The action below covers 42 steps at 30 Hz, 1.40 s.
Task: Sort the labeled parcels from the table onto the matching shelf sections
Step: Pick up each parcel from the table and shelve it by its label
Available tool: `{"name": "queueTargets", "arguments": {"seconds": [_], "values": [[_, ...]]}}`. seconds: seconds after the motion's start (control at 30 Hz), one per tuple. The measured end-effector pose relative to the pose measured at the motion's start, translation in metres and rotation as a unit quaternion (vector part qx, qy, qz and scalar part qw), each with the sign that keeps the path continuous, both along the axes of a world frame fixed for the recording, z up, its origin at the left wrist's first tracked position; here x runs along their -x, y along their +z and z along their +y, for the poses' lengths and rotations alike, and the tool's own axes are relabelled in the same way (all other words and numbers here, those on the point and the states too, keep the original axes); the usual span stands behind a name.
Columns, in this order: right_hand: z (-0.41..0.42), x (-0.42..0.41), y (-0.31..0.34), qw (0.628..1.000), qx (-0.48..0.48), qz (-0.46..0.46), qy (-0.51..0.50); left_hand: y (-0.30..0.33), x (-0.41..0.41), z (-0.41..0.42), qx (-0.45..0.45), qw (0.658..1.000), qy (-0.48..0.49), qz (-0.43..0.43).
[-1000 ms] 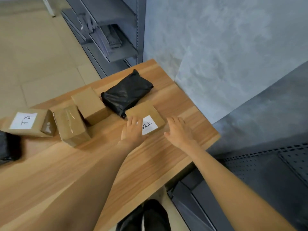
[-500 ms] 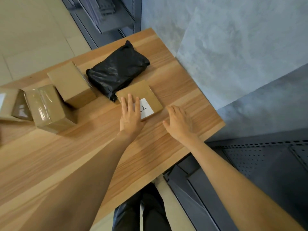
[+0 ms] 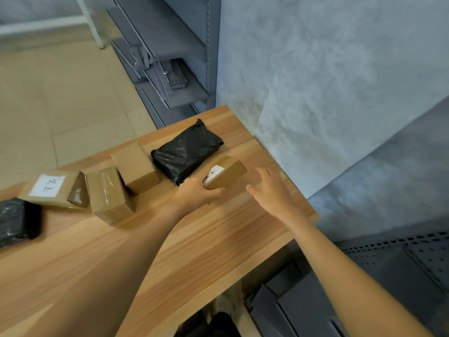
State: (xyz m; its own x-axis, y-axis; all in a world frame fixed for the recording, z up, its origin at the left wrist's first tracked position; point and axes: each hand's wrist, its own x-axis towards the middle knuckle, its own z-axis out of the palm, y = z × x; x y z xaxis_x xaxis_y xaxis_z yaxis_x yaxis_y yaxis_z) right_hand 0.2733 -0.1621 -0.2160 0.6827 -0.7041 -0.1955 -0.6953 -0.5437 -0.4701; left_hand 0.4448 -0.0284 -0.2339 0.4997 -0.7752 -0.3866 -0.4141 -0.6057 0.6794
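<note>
Gripping the box by its near end, my left hand has the thumb curled under the front edge and the fingers round the far side, so the box sits tilted with its near end off the table. I hold it that way because the white label faces up near my fingers, and I judge I need to read it to pick a shelf section. The writing is too small to make out from here.

My right hand hangs just beside the box's right end, fingers spread and relaxed, holding nothing and apart from the cardboard. I take it as ready to steady the free end, since a one-handed grip at one end could let the box swing.

The box is at the far right of the table, against the black bag. To the left lie more parcels: a plain carton, a taped carton, a labelled carton and a second black bag at the edge. The shelves stand beyond the table's far corner, so the carry looks short.
</note>
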Motion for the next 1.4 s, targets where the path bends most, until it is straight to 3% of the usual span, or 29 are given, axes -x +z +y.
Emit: {"name": "queueTargets", "arguments": {"seconds": [0.17,0.3,0.47,0.6,0.8,1.1,1.27,1.4], "values": [[-0.008,-0.011,0.052,0.964,-0.2,-0.154,-0.088,0.079,-0.011,0.008,0.097,0.978,0.04,0.178],[-0.002,-0.021,0.084,0.914,-0.329,-0.225,-0.077,0.115,-0.016,0.019,0.127,0.937,0.088,0.315],[0.005,-0.031,0.096,0.85,-0.442,-0.278,-0.067,0.127,-0.019,0.038,0.118,0.915,0.059,0.381],[0.011,-0.037,0.103,0.866,-0.404,-0.289,-0.066,0.124,-0.034,0.052,0.096,0.933,-0.003,0.346],[0.011,-0.046,0.112,0.884,-0.31,-0.334,-0.1,0.144,-0.051,0.055,0.145,0.941,-0.038,0.303],[0.011,-0.066,0.129,0.905,-0.213,-0.356,-0.092,0.164,-0.054,0.042,0.204,0.957,0.045,0.201],[0.012,-0.071,0.128,0.911,-0.187,-0.351,-0.11,0.151,-0.037,0.026,0.269,0.932,0.189,0.151],[0.012,-0.071,0.129,0.919,-0.158,-0.343,-0.115,0.144,-0.028,0.021,0.291,0.93,0.195,0.106]]}}
